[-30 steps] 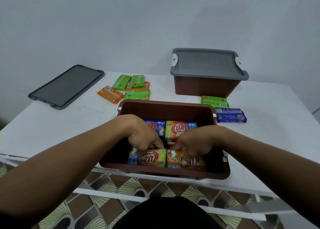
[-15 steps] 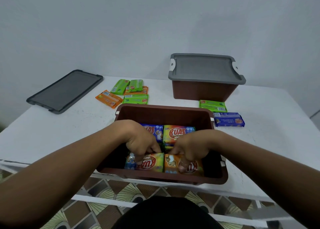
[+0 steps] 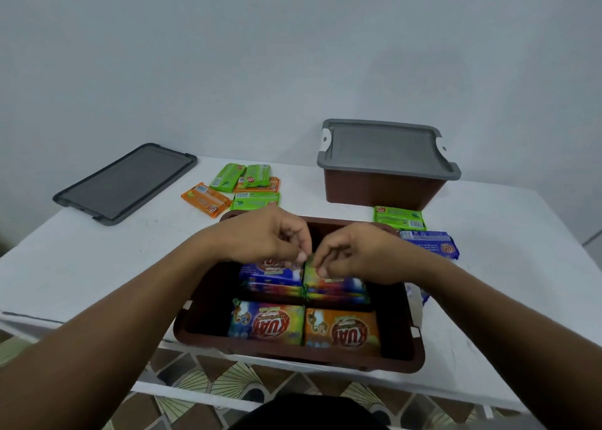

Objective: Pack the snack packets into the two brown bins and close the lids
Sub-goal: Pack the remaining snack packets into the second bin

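An open brown bin (image 3: pixel 404 361) sits at the table's near edge and holds several KUAT snack packets. Its front row has a blue-green packet (image 3: pixel 265 325) and an orange packet (image 3: pixel 342 332). Behind them lie two stacks, topped by a blue packet (image 3: pixel 270 275) and a green-orange packet (image 3: pixel 335 286). My left hand (image 3: pixel 264 237) and right hand (image 3: pixel 358 253) hover over the back row with fingers curled. Their fingertips pinch the inner ends of the two top packets where they meet. A second brown bin (image 3: pixel 381 188) stands at the back right under a grey lid (image 3: pixel 384 147).
A loose grey lid (image 3: pixel 125 183) lies at the back left. Green and orange packets (image 3: pixel 242 187) lie behind the open bin. A green packet (image 3: pixel 399 217) and a blue one (image 3: pixel 430 244) lie to its right. Patterned floor shows below the table's front edge.
Both hands have left the front row of packets and risen to the back row, where their fingertips now meet. The camera has tilted, so the front packets are uncovered.
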Motion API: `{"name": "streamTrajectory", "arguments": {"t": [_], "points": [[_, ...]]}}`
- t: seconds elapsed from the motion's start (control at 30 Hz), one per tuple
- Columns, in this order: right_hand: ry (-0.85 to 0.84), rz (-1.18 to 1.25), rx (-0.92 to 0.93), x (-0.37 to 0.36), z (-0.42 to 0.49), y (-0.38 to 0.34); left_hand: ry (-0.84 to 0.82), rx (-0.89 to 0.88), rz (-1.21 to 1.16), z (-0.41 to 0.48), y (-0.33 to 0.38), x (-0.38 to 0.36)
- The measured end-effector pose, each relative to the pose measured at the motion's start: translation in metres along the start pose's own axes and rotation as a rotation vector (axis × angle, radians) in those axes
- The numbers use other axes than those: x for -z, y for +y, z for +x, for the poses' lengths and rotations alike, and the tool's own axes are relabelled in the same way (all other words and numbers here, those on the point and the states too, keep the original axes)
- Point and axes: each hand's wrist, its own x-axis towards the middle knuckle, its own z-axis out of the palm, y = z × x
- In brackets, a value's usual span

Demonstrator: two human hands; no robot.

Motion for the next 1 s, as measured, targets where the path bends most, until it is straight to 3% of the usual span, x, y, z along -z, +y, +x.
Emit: {"name": "streamTrajectory", "arguments": {"t": [0.2, 0.57, 0.7, 0.83, 1.0], "points": [[0.391, 0.21, 0.09, 0.036, -0.018, 0.01, 0.271, -0.112, -0.095, 0.027, 0.032, -0.002], [0.605, 0.147, -0.067, 0.094, -0.066, 0.084, 0.226, -0.1, 0.02, 0.118, 0.082, -0.024], [0.57, 0.067, -0.138, 0.101, -0.071, 0.12, 0.048, -0.132, 0.232, 0.15, 0.094, -0.043], [0.419, -0.172, -0.162, 0.099, -0.067, 0.155, -0.22, -0.102, 0.56, 0.178, 0.11, -0.072], [0.215, -0.488, -0.141, 0.092, -0.06, 0.182, -0.508, 0.116, 0.913, 0.211, 0.11, -0.115]]}}
